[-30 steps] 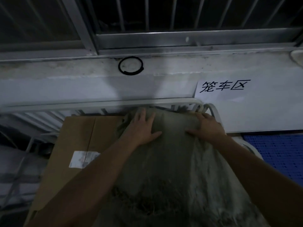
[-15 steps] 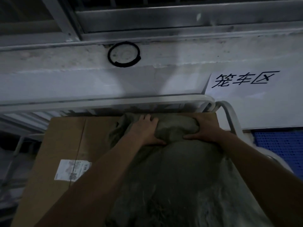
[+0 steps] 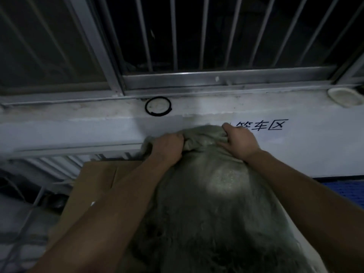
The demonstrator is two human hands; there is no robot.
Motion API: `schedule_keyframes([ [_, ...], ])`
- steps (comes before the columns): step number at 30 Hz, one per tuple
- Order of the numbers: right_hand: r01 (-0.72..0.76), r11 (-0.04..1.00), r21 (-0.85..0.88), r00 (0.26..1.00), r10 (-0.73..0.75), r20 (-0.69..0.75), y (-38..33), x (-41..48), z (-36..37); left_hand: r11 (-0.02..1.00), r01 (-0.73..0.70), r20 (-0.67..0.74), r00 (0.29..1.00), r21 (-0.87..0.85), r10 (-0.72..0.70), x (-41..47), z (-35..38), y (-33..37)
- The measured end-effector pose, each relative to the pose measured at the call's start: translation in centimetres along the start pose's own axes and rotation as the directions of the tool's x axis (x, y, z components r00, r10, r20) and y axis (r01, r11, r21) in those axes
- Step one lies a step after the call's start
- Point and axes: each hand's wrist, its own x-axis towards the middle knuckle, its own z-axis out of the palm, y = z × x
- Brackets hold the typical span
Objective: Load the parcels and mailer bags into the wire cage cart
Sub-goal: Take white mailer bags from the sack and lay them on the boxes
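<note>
1. Step in hand, by the look of it: hoisting a big, bulging grey-green woven sack (image 3: 216, 194) over the rail of the white tubular wire cage cart (image 3: 78, 150).
2. Clenched at its bunched far edge by the left hand (image 3: 167, 146), just left of centre frame, with fingers curled deep into the fabric.
3. Gripped likewise by the right hand (image 3: 239, 141), just right of centre, pinching a fold of the same edge between thumb and fingers.
4. Where the sack is: filling the lower centre and lower right of the frame, between both forearms, raised at the far end above the cart's top rail.
5. Overlapping a flat brown cardboard box (image 3: 94, 186) at lower left; cannot tell whether resting on that box or merely hanging in front of it.
6. Box apparently loaded already, lying against the cart's wire bars at the left edge.
7. Beyond, mid-frame: a white wall ledge with a black ring (image 3: 158, 106) and a white paper sign with black characters (image 3: 260, 126), clipped at one corner by the right hand.
8. Next move, as a judgement: hold both grips, shove forward and down far enough to carry the bulk past the rail, then settle it on or beside the box before letting go.
9. Worth minding: a soft, heavy load, likely to sag back toward the near side if released early.
</note>
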Motion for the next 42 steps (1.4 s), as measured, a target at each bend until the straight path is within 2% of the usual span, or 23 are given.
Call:
schedule_keyframes([
  [3, 0.141, 0.983, -0.116, 0.958, -0.165, -0.235, -1.7, -1.7, -3.5, 0.995, -0.003, -0.232, 0.972, 0.097, 0.025, -2.8, -2.4, -0.4],
  [6, 0.216, 0.948, -0.234, 0.869, -0.296, -0.397, -3.5, -5.0, -5.2, 0.989, -0.102, -0.444, 0.885, 0.103, 0.137, -5.3, -1.8, -1.1],
  [7, 0.217, 0.946, -0.240, 0.863, -0.301, -0.407, -3.9, -6.2, -5.1, 0.982, -0.143, -0.425, 0.887, 0.122, 0.182, -5.9, -0.8, -1.2],
  [8, 0.222, 0.945, -0.238, 0.866, -0.304, -0.397, -4.3, -7.5, -4.5, 0.970, -0.190, -0.348, 0.908, 0.151, 0.232, -6.6, 0.5, -1.1],
  [11, 0.256, 0.943, -0.211, 0.913, -0.308, -0.268, -4.5, -11.9, -0.7, 0.961, -0.255, -0.035, 0.965, 0.108, 0.260, -9.7, 4.4, 0.3],
  [15, 0.258, 0.949, -0.181, 0.960, -0.273, -0.060, -4.8, -18.7, 5.4, 0.970, -0.242, 0.221, 0.948, 0.038, 0.228, -14.9, 8.2, 2.9],
  [17, 0.225, 0.964, -0.142, 0.972, -0.232, -0.033, -5.6, -21.1, 7.1, 0.973, -0.233, 0.292, 0.931, 0.009, 0.220, -16.9, 9.4, 3.7],
  [19, 0.173, 0.981, -0.085, 0.984, -0.176, -0.029, -6.1, -22.4, 7.9, 0.978, -0.207, 0.296, 0.933, -0.027, 0.205, -17.7, 10.8, 3.6],
  [20, 0.145, 0.988, -0.056, 0.989, -0.145, 0.016, -6.5, -22.6, 7.6, 0.978, -0.202, 0.293, 0.933, -0.058, 0.210, -17.7, 11.3, 3.5],
  [22, 0.082, 0.996, -0.022, 0.973, -0.075, 0.218, -6.7, -22.1, 6.5, 0.970, -0.190, 0.272, 0.936, -0.149, 0.225, -17.5, 11.3, 3.2],
  [23, 0.036, 0.999, 0.023, 0.939, -0.041, 0.341, -6.7, -21.9, 5.9, 0.967, -0.162, 0.269, 0.940, -0.197, 0.212, -17.4, 10.6, 3.1],
  [24, -0.055, 0.993, 0.104, 0.902, 0.005, 0.431, -6.8, -21.7, 5.1, 0.963, -0.121, 0.268, 0.945, -0.239, 0.186, -17.0, 9.7, 3.0],
  [25, -0.161, 0.963, 0.215, 0.892, 0.048, 0.450, -6.8, -21.2, 4.6, 0.961, -0.086, 0.258, 0.953, -0.264, 0.157, -16.4, 8.7, 2.9],
  [26, -0.246, 0.928, 0.280, 0.902, 0.114, 0.417, -6.6, -20.6, 4.1, 0.962, -0.065, 0.238, 0.962, -0.267, 0.131, -15.7, 7.9, 2.8],
  [28, -0.308, 0.933, 0.187, 0.905, 0.226, 0.360, -5.6, -19.4, 4.2, 0.976, -0.066, 0.197, 0.974, -0.207, 0.108, -13.9, 7.0, 2.8],
  [30, -0.296, 0.955, 0.031, 0.866, 0.254, 0.430, -4.7, -18.4, 5.2, 0.988, -0.099, 0.235, 0.964, -0.121, 0.126, -11.7, 7.6, 2.7],
  [32, -0.354, 0.935, 0.022, 0.798, 0.290, 0.528, -3.8, -17.8, 7.0, 0.988, -0.138, 0.297, 0.942, -0.075, 0.154, -9.7, 8.6, 2.5],
  [34, -0.417, 0.906, 0.069, 0.771, 0.313, 0.554, -2.5, -17.0, 9.0, 0.985, -0.140, 0.341, 0.925, -0.104, 0.167, -8.2, 9.8, 2.2],
  [38, -0.343, 0.938, 0.048, 0.826, 0.277, 0.491, -0.4, -15.4, 12.2, 0.955, 0.020, 0.396, 0.912, -0.296, 0.104, -5.9, 12.9, 1.1],
  [40, -0.316, 0.948, 0.048, 0.854, 0.262, 0.451, 0.1, -14.9, 13.0, 0.950, 0.050, 0.437, 0.895, -0.308, 0.095, -5.5, 14.2, 1.0],
  [42, -0.278, 0.961, -0.011, 0.888, 0.261, 0.379, -0.2, -14.7, 13.4, 0.965, 0.017, 0.411, 0.907, -0.260, 0.094, -5.4, 15.0, 1.2],
])
